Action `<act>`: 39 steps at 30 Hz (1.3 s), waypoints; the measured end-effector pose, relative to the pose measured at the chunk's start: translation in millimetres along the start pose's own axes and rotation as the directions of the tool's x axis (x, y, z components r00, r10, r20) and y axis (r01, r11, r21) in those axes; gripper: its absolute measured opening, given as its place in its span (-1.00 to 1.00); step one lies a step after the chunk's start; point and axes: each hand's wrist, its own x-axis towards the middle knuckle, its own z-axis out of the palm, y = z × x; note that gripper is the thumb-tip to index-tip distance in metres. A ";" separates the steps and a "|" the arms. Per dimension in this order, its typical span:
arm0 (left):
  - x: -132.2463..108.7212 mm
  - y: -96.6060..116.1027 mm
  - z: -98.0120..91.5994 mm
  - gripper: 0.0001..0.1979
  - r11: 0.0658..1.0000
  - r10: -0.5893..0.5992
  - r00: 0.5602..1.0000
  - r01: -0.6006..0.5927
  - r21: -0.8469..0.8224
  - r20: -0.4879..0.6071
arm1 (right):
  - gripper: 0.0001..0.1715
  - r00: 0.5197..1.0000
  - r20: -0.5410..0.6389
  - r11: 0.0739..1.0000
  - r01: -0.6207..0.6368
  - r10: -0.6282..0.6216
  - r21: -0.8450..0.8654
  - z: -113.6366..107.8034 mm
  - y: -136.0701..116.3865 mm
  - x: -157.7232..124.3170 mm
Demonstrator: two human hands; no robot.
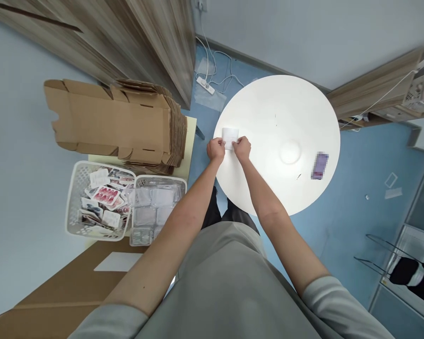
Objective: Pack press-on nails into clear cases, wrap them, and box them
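Over the left edge of a round white table (268,103), a small white card-like piece (230,134) is held between both hands. My left hand (216,149) pinches its lower left corner, with the fingers closed. The lower right corner is gripped by my right hand (242,148), its thumb and fingers pressed together. Faint markings show on the white piece, too small to read. Whether it rests on the table or is slightly raised, I cannot tell.
A blurred purple thing (320,165) lies at the table's right side. To my left are stacked flat cardboard boxes (116,120), a white basket of packaged cards (70,202) and another basket of clear plastic boxes (159,207). A power strip (205,85) and cables lie on the floor.
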 end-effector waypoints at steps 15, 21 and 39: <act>-76.6 15.8 -173.4 -0.44 0.912 0.395 0.909 -0.370 0.177 -0.132 | -0.52 0.991 -0.091 0.979 0.113 -0.099 0.167 -34.2 3.9 -77.1; -51.3 2.4 -231.5 -0.43 0.934 0.220 0.946 -0.134 0.331 -0.237 | -0.52 0.971 -0.033 0.948 0.238 -0.236 0.210 -31.1 -9.9 -130.1; -25.3 -16.0 -252.6 -0.61 0.828 0.144 0.986 -0.076 0.555 -0.080 | -0.15 0.518 0.383 0.508 0.851 -0.765 -0.134 51.5 -136.1 -179.4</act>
